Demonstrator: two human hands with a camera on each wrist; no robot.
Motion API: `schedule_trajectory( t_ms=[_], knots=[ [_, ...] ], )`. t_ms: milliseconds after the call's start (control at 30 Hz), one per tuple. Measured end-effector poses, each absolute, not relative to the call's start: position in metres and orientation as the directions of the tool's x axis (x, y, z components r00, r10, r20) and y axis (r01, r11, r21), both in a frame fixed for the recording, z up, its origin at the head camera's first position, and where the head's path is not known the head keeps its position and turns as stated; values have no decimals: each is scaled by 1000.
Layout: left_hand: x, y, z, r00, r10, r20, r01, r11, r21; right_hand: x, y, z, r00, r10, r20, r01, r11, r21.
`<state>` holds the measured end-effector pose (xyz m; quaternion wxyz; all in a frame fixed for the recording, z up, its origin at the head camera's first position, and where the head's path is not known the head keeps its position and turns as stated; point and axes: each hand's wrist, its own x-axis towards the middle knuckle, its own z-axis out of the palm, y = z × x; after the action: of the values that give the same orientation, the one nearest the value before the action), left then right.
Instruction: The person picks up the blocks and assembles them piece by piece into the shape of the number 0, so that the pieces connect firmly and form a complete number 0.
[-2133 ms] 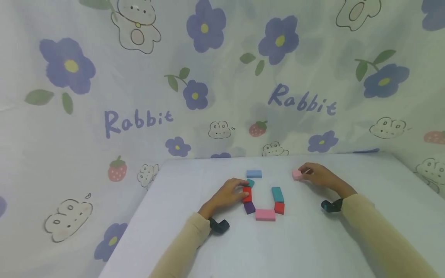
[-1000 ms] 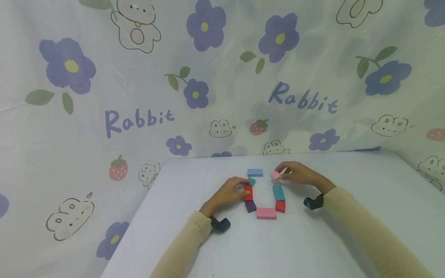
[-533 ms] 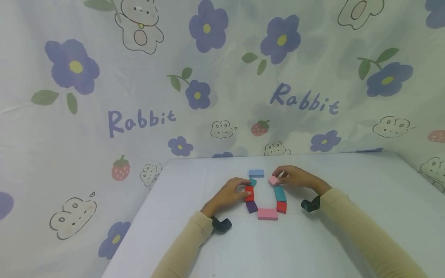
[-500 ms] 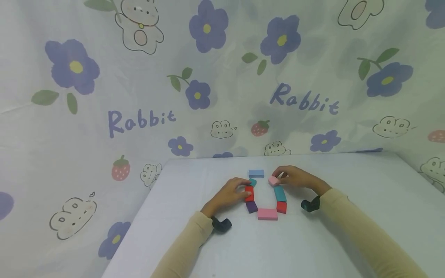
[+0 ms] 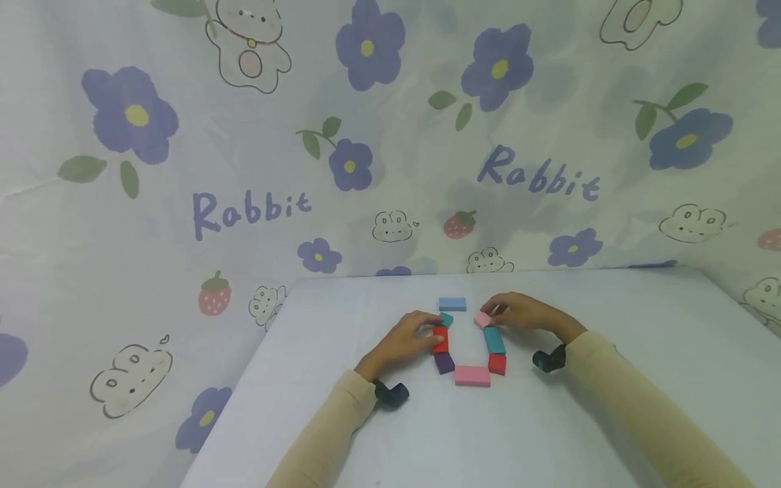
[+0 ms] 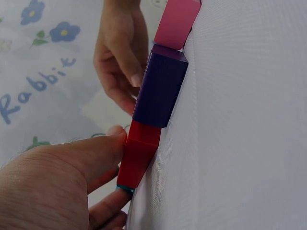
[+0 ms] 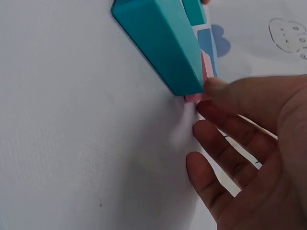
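Observation:
In the head view my right hand (image 5: 526,315) pinches a small pink block (image 5: 483,319) between thumb and fingers. The block sits right at the far end of a long teal block (image 5: 494,340). In the right wrist view, the teal block (image 7: 160,45) largely hides the pink block. My left hand (image 5: 403,341) rests at the left row, its thumb on a red block (image 5: 441,339) and its fingertips at a small teal block (image 5: 447,320). The left wrist view shows the thumb lying against the red block (image 6: 139,153), beside a purple block (image 6: 162,86).
A long pink block (image 5: 472,376) lies at the near side, between the purple block (image 5: 445,363) and a small red block (image 5: 497,364). A light blue block (image 5: 452,304) lies at the far side. The white table (image 5: 549,434) meets a printed curtain (image 5: 390,135) behind.
My right hand has carried the small pink block leftward, then nearer, to the far end of the long teal block. My left hand has stayed at the red and small teal blocks.

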<state>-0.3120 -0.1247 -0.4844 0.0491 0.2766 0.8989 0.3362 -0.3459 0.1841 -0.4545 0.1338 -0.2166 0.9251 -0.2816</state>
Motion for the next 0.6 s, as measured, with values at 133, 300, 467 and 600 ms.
schedule_trajectory(
  t_ms=[133, 300, 467, 600],
  knots=[
    [-312, -124, -483, -840, 532, 106, 471, 618, 629, -346, 185, -453, -866, -490, -102, -355, 744, -566],
    [-311, -124, -482, -846, 526, 93, 457, 624, 634, -345, 185, -451, -865, -493, -93, -357, 734, -578],
    [-310, -124, -483, -848, 523, 89, 450, 622, 641, -345, 185, -452, -865, -494, -87, -362, 735, -574],
    [-311, -124, -484, -851, 519, 86, 449, 631, 633, -345, 185, -454, -869, -488, -88, -359, 741, -568]
  ],
)
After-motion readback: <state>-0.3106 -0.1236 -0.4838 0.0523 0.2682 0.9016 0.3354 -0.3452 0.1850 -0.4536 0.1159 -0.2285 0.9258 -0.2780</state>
